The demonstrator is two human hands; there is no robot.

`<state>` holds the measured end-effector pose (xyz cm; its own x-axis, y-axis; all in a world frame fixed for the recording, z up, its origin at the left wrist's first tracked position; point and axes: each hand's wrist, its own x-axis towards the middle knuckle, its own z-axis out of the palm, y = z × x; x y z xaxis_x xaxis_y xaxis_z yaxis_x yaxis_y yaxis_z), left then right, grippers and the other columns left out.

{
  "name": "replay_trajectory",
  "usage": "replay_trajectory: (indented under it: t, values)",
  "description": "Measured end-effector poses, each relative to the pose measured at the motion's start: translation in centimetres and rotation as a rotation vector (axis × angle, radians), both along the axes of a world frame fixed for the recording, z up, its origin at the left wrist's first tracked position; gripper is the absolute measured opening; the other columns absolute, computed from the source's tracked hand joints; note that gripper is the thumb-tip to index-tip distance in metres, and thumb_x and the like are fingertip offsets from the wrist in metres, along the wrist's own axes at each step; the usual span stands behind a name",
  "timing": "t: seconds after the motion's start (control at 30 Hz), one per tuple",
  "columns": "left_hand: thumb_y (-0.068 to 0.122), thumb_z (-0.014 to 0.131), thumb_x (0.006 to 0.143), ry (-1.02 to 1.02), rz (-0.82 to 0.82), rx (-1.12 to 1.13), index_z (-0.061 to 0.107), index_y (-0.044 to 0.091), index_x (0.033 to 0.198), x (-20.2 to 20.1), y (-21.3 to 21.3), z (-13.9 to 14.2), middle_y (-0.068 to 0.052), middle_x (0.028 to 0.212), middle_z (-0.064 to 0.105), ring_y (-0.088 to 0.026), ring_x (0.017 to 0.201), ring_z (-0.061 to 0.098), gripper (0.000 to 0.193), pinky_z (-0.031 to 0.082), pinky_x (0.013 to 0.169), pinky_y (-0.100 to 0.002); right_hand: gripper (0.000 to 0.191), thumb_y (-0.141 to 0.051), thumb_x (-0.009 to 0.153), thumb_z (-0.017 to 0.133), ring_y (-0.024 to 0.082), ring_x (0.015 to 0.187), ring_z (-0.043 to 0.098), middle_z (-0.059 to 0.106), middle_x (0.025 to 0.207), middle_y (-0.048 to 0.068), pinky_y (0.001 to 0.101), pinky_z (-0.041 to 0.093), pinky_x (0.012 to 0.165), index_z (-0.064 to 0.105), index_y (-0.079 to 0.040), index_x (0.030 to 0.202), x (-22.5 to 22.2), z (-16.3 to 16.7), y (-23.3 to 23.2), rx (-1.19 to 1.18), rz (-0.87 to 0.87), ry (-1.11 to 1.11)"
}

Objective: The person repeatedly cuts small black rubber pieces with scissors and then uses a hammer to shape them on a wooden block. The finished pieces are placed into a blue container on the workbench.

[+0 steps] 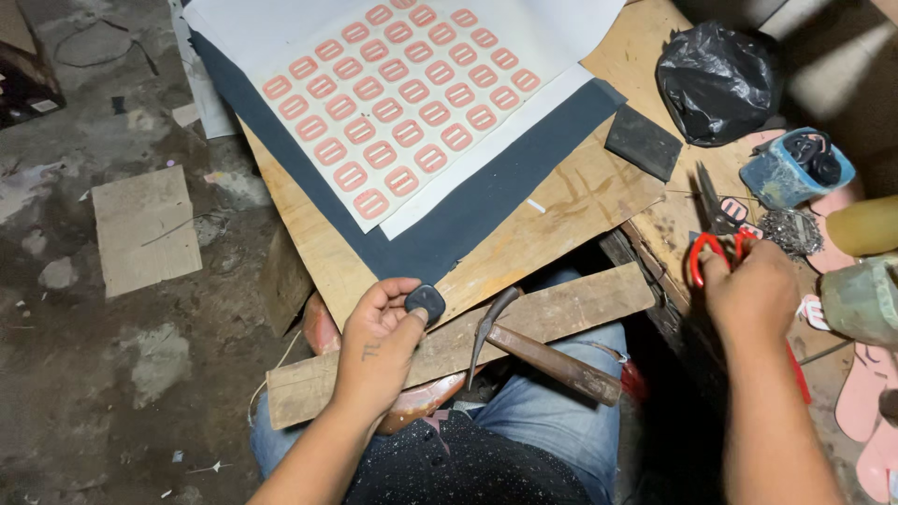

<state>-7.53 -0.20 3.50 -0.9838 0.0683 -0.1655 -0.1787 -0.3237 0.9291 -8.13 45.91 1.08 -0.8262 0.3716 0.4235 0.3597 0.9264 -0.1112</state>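
Jeans [561, 402] and a dark dotted shirt fill the bottom edge, closest to the lens, with a wooden plank [552, 313] laid across the lap. Left of the left hand [379, 346] there is only rough floor with a loose square of cardboard [147, 229]. That hand is closed around 1 small dark rounded patch [426, 301], pinched between thumb and fingers just above the plank, at the near corner of a dark blue cloth [449, 224].

Up and away from this hand, on the cloth, lies a white sheet [281, 33] printed with pink buckle-shaped marks [402, 103] in rows. As far as I can judge, every mark on the sheet is whole and uncut, so most of the cutting looks undone and only the 1 dark piece is in hand.

Just right of the left hand a hammer [547, 355] rests on the plank, touching nothing held. Further right the right hand [753, 295] grips red-handled scissors [716, 229], fingers through the loops, blades pointing away; whether the blades are apart I cannot tell. Beyond it sit a dark grey block [643, 142], a black plastic bag [718, 79], a blue cup [795, 168] and a heap of small metal bits [790, 232], crowding the wooden board [580, 201] there. Pink cut-outs [865, 402] lie below the right wrist.
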Motion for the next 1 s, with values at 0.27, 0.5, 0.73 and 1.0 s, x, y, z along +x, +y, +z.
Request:
replay_trajectory:
  t: [0.27,0.5,0.73,1.0]
  values:
    - [-0.003,0.062,0.088,-0.105,-0.043,-0.076,0.061,-0.004,0.125,0.5,0.7,1.0,-0.007,0.102,0.070,-0.009,0.081,0.063,0.037,0.053,0.075,-0.023,0.025,-0.024,0.096,0.079,0.039,0.100,0.063,0.068,0.100,0.021,0.0493,0.050,0.096,0.073,-0.001,0.104,0.3,-1.8,0.9,0.146,0.086,0.092]
    - [0.001,0.064,0.088,-0.159,-0.107,-0.033,0.062,-0.005,0.117,0.8,1.3,0.2,-0.003,0.096,0.066,-0.008,0.079,0.064,0.029,0.059,0.076,-0.024,0.038,-0.032,0.083,0.077,0.034,0.097,0.068,0.069,0.104,0.013,0.0400,0.053,0.085,0.072,-0.004,0.107,4.4,2.0,-14.7,-0.546,0.631,-0.261]
    - [0.001,0.069,0.088,-0.119,-0.049,-0.118,0.065,-0.007,0.113,0.8,0.7,-0.7,-0.007,0.090,0.068,-0.010,0.077,0.062,0.026,0.050,0.068,-0.022,0.041,-0.036,0.075,0.082,0.037,0.086,0.066,0.064,0.094,0.013,0.0435,0.054,0.070,0.067,-0.004,0.097,6.0,3.5,-19.9,-0.423,0.673,-0.356]
    - [0.002,0.064,0.085,-0.190,0.027,-0.154,0.068,-0.005,0.112,0.6,0.0,0.7,-0.006,0.095,0.072,-0.011,0.074,0.069,0.028,0.056,0.070,-0.023,0.045,-0.020,0.076,0.078,0.027,0.086,0.068,0.067,0.099,0.013,0.0354,0.055,0.074,0.061,-0.001,0.113,7.1,6.5,-19.6,-0.822,0.720,-0.076]
